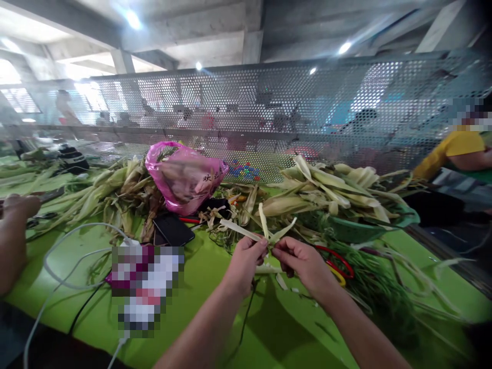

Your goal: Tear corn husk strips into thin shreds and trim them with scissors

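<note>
Head view: pale yellow-green strips of corn husk [263, 220] were held, fanned out in three directions, above the bright green tabletop [200, 318]. The strips were pinched where they met between the thumb and fingers of the left hand [246, 259], and at their lower right they were pinched by the fingertips of the right hand [302, 261]. The meeting place was partly covered by the fingers. Small whitish scraps [281, 282] were scattered below.

Just beside the right forearm, a red loop-shaped handle [350, 269] and a yellow loop [341, 279] were seen, partly overlain by feathery green plant strands [384, 287]. Beyond them, a green plastic basket [353, 230] was heaped with pale husks [330, 189], some spilling over its rim.

To the left, a black smartphone [175, 229] was laid near a translucent pink plastic bag [184, 179] printed with dark characters, by which part of the table was hidden. Farther left, more husks [115, 195] were piled, and a stretch of table was crossed by looped white cables [44, 261].

At the left edge another person's arm [13, 230] was seen; at the right, a yellow sleeve [465, 143]. The far side was closed off by a grey perforated screen [238, 113].
</note>
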The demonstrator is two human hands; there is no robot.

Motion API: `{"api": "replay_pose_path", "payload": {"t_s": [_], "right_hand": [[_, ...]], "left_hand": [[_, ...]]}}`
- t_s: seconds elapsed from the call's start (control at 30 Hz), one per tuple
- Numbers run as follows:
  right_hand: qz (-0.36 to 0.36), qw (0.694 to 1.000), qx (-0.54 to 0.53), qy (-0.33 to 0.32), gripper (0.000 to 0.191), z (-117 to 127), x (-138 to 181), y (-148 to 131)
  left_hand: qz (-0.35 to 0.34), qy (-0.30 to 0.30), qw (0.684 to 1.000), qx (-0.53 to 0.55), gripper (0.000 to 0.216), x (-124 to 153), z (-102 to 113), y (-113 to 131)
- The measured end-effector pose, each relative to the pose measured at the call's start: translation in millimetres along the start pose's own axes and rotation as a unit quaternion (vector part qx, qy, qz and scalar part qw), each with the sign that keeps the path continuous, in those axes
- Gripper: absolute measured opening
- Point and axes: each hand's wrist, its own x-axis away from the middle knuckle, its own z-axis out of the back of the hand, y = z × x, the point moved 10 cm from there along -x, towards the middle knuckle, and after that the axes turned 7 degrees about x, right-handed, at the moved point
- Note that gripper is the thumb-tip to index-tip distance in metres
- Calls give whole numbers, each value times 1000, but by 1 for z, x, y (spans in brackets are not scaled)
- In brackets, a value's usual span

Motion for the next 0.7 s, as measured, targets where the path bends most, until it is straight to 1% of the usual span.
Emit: {"api": "replay_pose_path", "payload": {"t_s": [0.13, 0.23, 0.3, 0.37, 0.43, 0.5, 0.6, 0.7], "right_hand": [[-4, 1000, -14, -1, 32, 1, 0, 0], [14, 1000, -15, 14, 30, 6, 1, -9], [29, 998, -30, 38, 29, 13, 2, -14], [33, 996, -31, 80, 29, 23, 4, -16], [32, 993, -5, 116, 27, 31, 6, -17], [36, 990, 29, 133, 27, 34, 8, -20], [38, 987, 74, 139, 26, 33, 11, -24], [48, 986, 97, 129, 25, 30, 11, -27]], "left_hand": [[21, -3, 999, 32, 39, 1, 1, -4], [34, -34, 998, 29, 41, 1, -3, -5], [34, -56, 998, 13, 41, 1, -6, -5], [28, -67, 997, -18, 40, 1, -8, -5], [18, -66, 996, -49, 38, 1, -8, -5], [1, -65, 996, -68, 37, 1, -8, -3], [-19, -65, 995, -80, 36, 0, -9, 1], [-20, -49, 995, -82, 35, -2, -7, 2]]}}
